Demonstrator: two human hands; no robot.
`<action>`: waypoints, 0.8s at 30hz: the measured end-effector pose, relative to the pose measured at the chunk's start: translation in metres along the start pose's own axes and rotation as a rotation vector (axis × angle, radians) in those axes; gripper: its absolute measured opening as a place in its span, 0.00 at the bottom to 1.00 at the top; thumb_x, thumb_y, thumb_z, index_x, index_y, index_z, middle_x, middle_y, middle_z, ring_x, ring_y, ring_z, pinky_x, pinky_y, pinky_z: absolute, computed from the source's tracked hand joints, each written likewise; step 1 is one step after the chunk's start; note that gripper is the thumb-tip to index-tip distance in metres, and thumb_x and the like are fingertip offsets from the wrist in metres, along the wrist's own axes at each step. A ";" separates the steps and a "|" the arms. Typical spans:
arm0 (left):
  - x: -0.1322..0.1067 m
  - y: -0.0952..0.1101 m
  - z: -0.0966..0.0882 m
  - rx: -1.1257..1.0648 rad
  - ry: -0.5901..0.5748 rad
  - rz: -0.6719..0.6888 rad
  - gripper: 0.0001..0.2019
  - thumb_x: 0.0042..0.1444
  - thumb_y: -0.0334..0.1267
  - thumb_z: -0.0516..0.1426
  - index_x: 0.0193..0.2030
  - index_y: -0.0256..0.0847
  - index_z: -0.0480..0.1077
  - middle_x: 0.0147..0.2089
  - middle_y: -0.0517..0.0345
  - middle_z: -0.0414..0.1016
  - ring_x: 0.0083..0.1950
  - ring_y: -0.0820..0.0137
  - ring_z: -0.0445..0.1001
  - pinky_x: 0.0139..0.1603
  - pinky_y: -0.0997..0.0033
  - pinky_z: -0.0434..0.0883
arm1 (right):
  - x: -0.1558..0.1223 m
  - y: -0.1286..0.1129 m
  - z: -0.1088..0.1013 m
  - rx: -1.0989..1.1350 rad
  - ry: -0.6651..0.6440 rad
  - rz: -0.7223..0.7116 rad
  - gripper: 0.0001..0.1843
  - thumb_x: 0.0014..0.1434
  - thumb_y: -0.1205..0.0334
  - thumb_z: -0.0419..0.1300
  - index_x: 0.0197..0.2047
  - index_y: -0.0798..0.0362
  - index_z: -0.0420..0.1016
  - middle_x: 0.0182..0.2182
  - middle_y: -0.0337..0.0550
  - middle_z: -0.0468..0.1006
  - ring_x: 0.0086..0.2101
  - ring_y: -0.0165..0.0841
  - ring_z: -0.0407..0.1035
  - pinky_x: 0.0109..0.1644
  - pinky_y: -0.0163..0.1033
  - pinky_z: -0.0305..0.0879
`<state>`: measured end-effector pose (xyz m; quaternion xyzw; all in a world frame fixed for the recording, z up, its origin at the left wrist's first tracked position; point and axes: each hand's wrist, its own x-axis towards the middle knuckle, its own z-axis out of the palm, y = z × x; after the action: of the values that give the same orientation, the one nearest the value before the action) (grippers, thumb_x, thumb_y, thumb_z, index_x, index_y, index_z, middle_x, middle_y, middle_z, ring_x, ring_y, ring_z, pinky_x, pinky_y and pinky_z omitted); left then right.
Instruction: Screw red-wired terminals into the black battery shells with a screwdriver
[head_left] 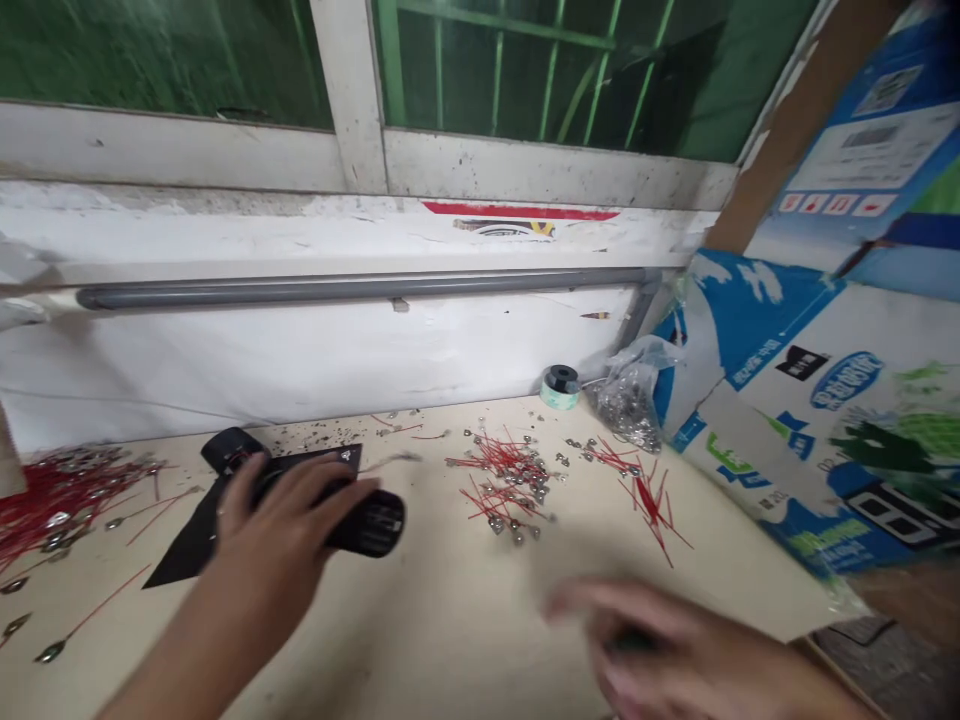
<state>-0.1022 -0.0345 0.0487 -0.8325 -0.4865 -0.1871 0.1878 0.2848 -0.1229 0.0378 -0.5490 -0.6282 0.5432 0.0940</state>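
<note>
My left hand (281, 525) is closed over a black cylindrical device (375, 523), whose rounded end sticks out to the right of my fingers. The device rests over a black sheet (187, 545) on the table; a second round black part (231, 447) shows beyond my thumb, and I cannot tell whether the two are joined. My right hand (652, 640) is smeared by motion above the table's front right. Something dark shows among its fingers, too blurred to name. Beyond it lies a pile of short red wires with small shiny metal ends (510, 475).
More red wires (71, 495) heap up at the far left, and a smaller bunch (651, 500) lies at the right. A tape roll (561, 388) and a clear plastic bag of metal parts (630, 395) stand at the back. Printed cardboard (795, 400) borders the right side.
</note>
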 end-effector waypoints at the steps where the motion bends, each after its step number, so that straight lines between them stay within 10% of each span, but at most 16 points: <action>1: 0.014 0.022 0.004 -0.051 -0.027 0.072 0.31 0.56 0.20 0.50 0.59 0.58 0.69 0.57 0.58 0.75 0.64 0.60 0.68 0.72 0.43 0.36 | 0.021 -0.014 -0.004 0.111 -0.070 -0.083 0.27 0.64 0.45 0.59 0.64 0.39 0.65 0.33 0.41 0.75 0.22 0.27 0.63 0.22 0.32 0.58; 8: 0.058 0.059 0.031 -0.276 -0.144 0.177 0.31 0.56 0.22 0.53 0.62 0.55 0.66 0.58 0.57 0.73 0.69 0.60 0.62 0.73 0.45 0.31 | 0.143 -0.063 -0.008 0.346 -0.067 -0.348 0.22 0.62 0.42 0.61 0.43 0.54 0.73 0.27 0.38 0.71 0.20 0.24 0.58 0.17 0.27 0.49; 17: 0.049 0.066 0.057 -0.654 -0.305 -0.094 0.29 0.60 0.55 0.57 0.65 0.47 0.64 0.56 0.46 0.75 0.55 0.53 0.74 0.64 0.40 0.62 | 0.152 -0.048 0.011 0.679 0.096 -0.228 0.21 0.56 0.44 0.66 0.36 0.52 0.68 0.24 0.33 0.70 0.15 0.20 0.48 0.15 0.27 0.44; 21: 0.043 0.058 0.058 -0.764 0.163 -0.390 0.29 0.64 0.47 0.55 0.70 0.50 0.56 0.69 0.44 0.56 0.58 0.59 0.73 0.59 0.53 0.72 | 0.146 -0.047 0.010 0.641 0.029 -0.219 0.20 0.56 0.44 0.65 0.35 0.53 0.68 0.22 0.34 0.70 0.15 0.20 0.47 0.15 0.27 0.42; 24: 0.040 0.054 0.057 -0.637 0.429 -0.310 0.21 0.62 0.38 0.58 0.62 0.46 0.68 0.68 0.45 0.59 0.65 0.57 0.67 0.65 0.53 0.67 | 0.143 -0.049 0.012 0.600 0.018 -0.220 0.20 0.57 0.43 0.64 0.35 0.52 0.67 0.23 0.33 0.71 0.15 0.20 0.49 0.14 0.27 0.45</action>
<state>-0.0295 -0.0016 0.0125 -0.7080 -0.4738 -0.5236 -0.0125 0.1930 -0.0071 0.0029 -0.4305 -0.4948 0.6858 0.3154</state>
